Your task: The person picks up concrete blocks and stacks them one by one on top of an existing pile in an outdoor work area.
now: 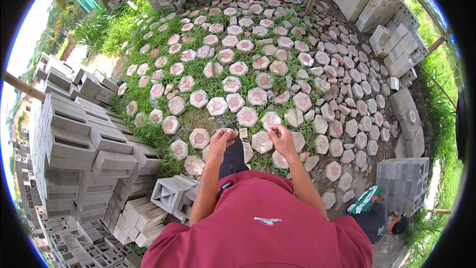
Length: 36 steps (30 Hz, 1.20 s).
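Both of my hands are raised in front of my body, over ground set with hexagonal concrete pavers (261,142), grey-white with pinkish centres. My left hand (221,142) is closed, its fingers curled toward the thumb above my dark trouser leg (234,160). A little to its right, my right hand (281,138) is also closed, thumb and fingertips pinched together near a pale paver (270,119). Whatever sits in either pinch, if anything, is too small to make out. Neither hand touches the pavers.
Hollow concrete blocks (74,134) are stacked high on the left, with one loose block (171,192) near my left forearm. More block stacks (402,181) stand at right and at the back. Another person (372,223) bends at lower right. Stone rubble (342,101) covers the right side.
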Tool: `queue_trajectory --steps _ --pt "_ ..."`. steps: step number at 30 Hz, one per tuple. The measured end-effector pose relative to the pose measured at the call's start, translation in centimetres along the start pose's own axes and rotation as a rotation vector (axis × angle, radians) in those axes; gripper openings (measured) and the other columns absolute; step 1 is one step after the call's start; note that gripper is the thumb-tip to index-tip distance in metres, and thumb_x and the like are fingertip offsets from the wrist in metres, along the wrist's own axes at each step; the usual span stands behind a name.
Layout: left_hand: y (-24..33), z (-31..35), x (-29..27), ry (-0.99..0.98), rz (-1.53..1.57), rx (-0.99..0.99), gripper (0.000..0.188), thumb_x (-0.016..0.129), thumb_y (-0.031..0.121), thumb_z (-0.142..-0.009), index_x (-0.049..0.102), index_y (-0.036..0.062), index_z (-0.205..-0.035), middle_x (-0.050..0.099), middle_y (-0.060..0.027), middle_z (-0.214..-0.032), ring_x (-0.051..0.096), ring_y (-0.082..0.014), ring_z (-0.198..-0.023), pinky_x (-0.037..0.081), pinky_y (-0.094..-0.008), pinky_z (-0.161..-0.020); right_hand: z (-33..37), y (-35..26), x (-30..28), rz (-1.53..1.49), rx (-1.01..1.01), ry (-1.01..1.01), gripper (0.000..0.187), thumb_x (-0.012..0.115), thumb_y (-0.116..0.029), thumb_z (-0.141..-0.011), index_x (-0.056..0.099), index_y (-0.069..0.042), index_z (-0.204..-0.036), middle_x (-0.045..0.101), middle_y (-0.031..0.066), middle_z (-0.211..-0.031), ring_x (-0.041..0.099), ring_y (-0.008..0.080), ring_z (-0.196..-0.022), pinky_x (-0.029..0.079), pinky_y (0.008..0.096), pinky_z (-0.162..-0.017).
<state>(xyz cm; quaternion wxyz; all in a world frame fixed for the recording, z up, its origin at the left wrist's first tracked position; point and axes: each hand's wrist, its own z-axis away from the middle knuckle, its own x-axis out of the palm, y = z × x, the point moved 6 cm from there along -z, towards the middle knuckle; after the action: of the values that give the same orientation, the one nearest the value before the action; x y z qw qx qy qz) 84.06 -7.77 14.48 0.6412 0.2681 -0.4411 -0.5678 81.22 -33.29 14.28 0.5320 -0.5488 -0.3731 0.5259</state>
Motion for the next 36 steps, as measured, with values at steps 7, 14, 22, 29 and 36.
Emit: queue_trajectory --steps 7,14,22,29,36 --pt "11.7 -13.7 -2.0 -0.034 -0.082 0.057 0.017 0.057 0.025 -0.095 0.061 0.0089 -0.099 0.066 -0.0033 -0.097 0.062 -0.0133 -0.096 0.049 -0.0316 -0.081 -15.7 -4.5 4.8 -0.040 0.009 -0.024 0.023 0.064 -0.020 -0.089 0.064 0.001 -0.096 0.067 0.0052 -0.080 0.061 0.0105 -0.071 0.050 0.0260 -0.067" --pt "23.9 -24.1 -4.1 -0.048 -0.168 0.100 0.017 0.056 0.026 -0.095 0.061 0.0098 -0.099 0.066 -0.0013 -0.097 0.060 -0.0109 -0.093 0.047 -0.0315 -0.084 -27.6 -12.4 8.8 -0.173 -0.048 -0.018 0.019 0.061 -0.016 -0.091 0.062 0.002 -0.097 0.064 0.0036 -0.082 0.060 0.0091 -0.072 0.049 0.0243 -0.068" --pt "26.4 -33.3 -2.0 -0.094 -0.119 0.041 0.019 0.055 0.026 -0.096 0.061 0.0074 -0.100 0.065 -0.0029 -0.099 0.059 -0.0126 -0.096 0.047 -0.0329 -0.086 -37.0 -10.1 7.2 -0.138 0.114 0.056 0.018 0.062 -0.017 -0.092 0.062 0.000 -0.097 0.064 0.0019 -0.080 0.058 0.0068 -0.070 0.048 0.0228 -0.064" --pt "28.0 -44.8 -1.4 -0.044 -0.055 -0.034 0.017 0.056 0.025 -0.095 0.060 0.0096 -0.099 0.065 -0.0038 -0.098 0.061 -0.0146 -0.094 0.048 -0.0334 -0.084 -51.4 -8.4 6.6 -0.160 0.112 0.071 0.020 0.063 -0.018 -0.091 0.062 0.001 -0.099 0.065 0.0032 -0.081 0.060 0.0075 -0.071 0.049 0.0229 -0.065" --pt "36.6 -63.1 1.9 -0.025 -0.120 0.110 0.016 0.057 0.022 -0.095 0.061 0.0073 -0.099 0.066 -0.0027 -0.096 0.061 -0.0122 -0.095 0.049 -0.0321 -0.082 -74.1 -9.5 1.5 -0.024 -0.029 0.055 0.023 0.066 -0.021 -0.089 0.064 0.000 -0.097 0.067 0.0045 -0.081 0.062 0.0108 -0.072 0.050 0.0262 -0.067"
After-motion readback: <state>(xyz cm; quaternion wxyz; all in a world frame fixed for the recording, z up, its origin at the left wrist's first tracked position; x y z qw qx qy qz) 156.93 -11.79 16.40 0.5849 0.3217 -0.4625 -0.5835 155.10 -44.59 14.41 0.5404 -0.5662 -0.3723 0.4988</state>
